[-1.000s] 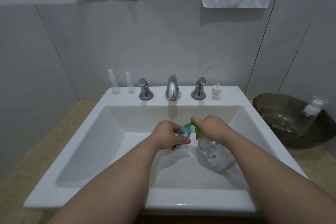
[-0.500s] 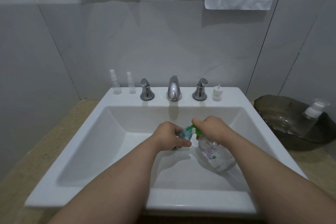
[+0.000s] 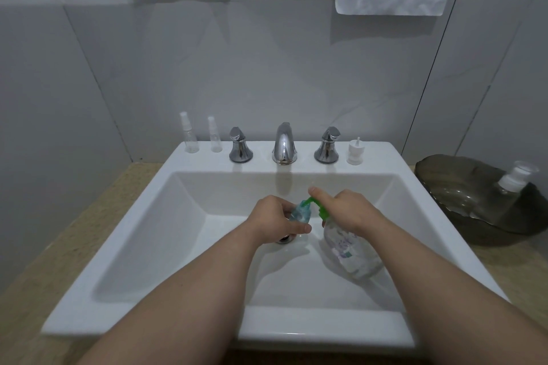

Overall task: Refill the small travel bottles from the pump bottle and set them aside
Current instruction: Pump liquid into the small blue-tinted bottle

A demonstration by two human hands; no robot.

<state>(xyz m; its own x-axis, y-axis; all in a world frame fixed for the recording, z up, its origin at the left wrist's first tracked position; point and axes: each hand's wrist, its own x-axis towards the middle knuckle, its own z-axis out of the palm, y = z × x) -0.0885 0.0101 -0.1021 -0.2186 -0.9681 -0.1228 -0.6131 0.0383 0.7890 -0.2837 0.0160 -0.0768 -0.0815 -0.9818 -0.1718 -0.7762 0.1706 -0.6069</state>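
The small travel bottle (image 3: 300,213), bluish and clear, sits tilted over the middle of the sink (image 3: 207,157), its mouth right at the green nozzle of the pump bottle (image 3: 351,252). The left hand (image 3: 274,221) grips the small bottle, fingers and thumb curled round it. The right hand (image 3: 348,213) wraps the neck of the leaning pump bottle, index finger laid along the pump head. This looks like the filling step. How full the small bottle is cannot be told. The next move calls for a steady press on the pump, nozzle kept on the narrow mouth. Two slim spray bottles (image 3: 188,139) stand left of the tap (image 3: 284,142) and a loose white cap (image 3: 355,152) right of it. Another bottle (image 3: 514,182) lies in a dark bowl (image 3: 439,175) on the worktop (image 3: 89,216).
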